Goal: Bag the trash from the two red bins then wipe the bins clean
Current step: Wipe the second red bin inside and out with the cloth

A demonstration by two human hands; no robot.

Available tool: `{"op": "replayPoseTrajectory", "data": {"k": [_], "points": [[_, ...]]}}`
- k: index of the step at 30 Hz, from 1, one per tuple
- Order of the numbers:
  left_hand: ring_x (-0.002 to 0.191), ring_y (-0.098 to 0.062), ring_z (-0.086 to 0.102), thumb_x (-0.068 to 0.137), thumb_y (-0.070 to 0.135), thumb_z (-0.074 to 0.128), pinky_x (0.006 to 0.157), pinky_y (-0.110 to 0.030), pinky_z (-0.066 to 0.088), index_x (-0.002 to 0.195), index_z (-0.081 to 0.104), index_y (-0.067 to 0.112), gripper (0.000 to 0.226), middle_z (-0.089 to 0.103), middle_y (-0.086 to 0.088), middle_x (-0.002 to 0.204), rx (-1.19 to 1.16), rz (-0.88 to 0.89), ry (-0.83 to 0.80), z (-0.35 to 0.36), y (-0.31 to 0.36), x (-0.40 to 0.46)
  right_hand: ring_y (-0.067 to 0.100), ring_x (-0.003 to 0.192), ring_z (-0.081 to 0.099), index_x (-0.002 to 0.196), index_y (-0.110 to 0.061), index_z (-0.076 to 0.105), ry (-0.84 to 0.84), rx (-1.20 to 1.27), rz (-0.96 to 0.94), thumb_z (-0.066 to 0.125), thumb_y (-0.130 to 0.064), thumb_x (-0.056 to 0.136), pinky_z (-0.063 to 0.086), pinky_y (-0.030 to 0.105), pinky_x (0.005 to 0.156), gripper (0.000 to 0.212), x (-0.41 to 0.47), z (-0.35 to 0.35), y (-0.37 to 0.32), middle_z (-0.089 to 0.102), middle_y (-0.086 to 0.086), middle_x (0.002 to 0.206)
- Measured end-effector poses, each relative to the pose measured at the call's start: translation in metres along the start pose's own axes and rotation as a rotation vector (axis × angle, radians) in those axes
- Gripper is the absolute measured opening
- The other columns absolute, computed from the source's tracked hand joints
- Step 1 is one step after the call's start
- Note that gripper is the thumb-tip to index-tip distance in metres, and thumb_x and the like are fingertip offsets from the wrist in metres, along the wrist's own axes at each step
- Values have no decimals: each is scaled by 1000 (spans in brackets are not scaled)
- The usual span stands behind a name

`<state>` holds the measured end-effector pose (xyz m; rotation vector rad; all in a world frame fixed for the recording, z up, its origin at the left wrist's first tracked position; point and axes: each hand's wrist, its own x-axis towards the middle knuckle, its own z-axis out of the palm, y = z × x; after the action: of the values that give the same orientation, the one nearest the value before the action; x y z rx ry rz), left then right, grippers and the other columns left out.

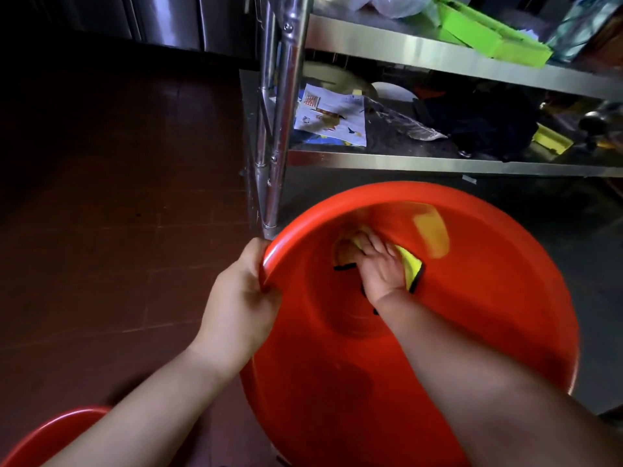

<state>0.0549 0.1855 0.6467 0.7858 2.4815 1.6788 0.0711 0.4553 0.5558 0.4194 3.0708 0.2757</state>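
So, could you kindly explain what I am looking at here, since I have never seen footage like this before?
There is no machine here: a person wears a camera on the head, so you look down along their own arms. The left hand keeps a grip on the rim of a large red bin, steadying it. The right hand reaches deep inside and presses a yellow cloth against the inner wall, wiping it. The edge of a second red bin shows at the lower left. Behind stands a steel shelf with papers and clutter.
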Motion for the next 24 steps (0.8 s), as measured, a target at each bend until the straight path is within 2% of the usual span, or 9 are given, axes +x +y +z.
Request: {"op": "replayPoseTrajectory", "data": {"k": [4,9,11,13,15,16,19,21,24], "points": [[63,6,56,64,-16,59,53,-6,36,83,50,31,51,55,12,62,-2,-1,57,5,-4,-5,22,146,6,149,-25,17,-50,-105,156,33,-10,95,10,35,115,59,-20,6,23,11,4,159],[66,7,57,69,-16,61,55,-5,37,85,51,32,51,60,18,70,-63,-20,95,9,-5,-10,30,142,14,151,-15,2,-121,-164,315,35,-13,96,24,36,111,64,-40,15,24,8,16,157],[64,4,57,70,-15,60,53,-6,38,85,51,33,50,61,22,73,-91,-46,104,9,-6,-14,31,137,23,150,-11,4,-154,-161,383,29,-15,98,27,36,107,58,-43,17,18,13,22,154],[63,3,57,71,-14,61,52,-6,38,84,51,33,50,61,14,69,-105,-63,131,9,-8,-17,31,133,33,148,-5,14,-157,-124,428,26,-13,97,28,36,104,53,-46,19,12,30,26,147],[64,3,57,72,-13,62,52,-6,38,84,51,34,50,58,10,66,-107,-73,158,8,-10,-19,27,116,52,137,-3,42,-105,-125,456,28,-7,90,36,33,99,49,-50,15,3,60,18,119],[65,3,58,72,-13,62,53,-5,39,84,50,36,51,58,11,67,-106,-77,163,8,-10,-21,25,106,58,127,-6,52,-70,-137,462,29,-6,87,37,32,98,46,-53,16,-1,66,12,105],[67,3,58,71,-15,61,53,-5,40,84,50,39,56,58,12,68,-128,-73,166,10,-9,-28,25,108,56,123,-9,49,-200,-18,533,25,-7,96,24,36,107,36,-59,35,-17,65,7,112],[67,3,58,70,-15,61,53,-6,40,84,50,39,57,58,12,68,-127,-71,165,10,-10,-31,24,110,56,119,-10,53,-240,39,604,20,-12,101,24,34,106,38,-59,36,-29,65,7,114],[65,2,57,71,-14,62,52,-9,41,84,50,38,55,58,9,70,-152,-98,174,10,-13,-33,24,109,57,118,-12,54,-238,316,703,21,-13,101,29,35,102,38,-61,32,-50,65,7,115]]}}
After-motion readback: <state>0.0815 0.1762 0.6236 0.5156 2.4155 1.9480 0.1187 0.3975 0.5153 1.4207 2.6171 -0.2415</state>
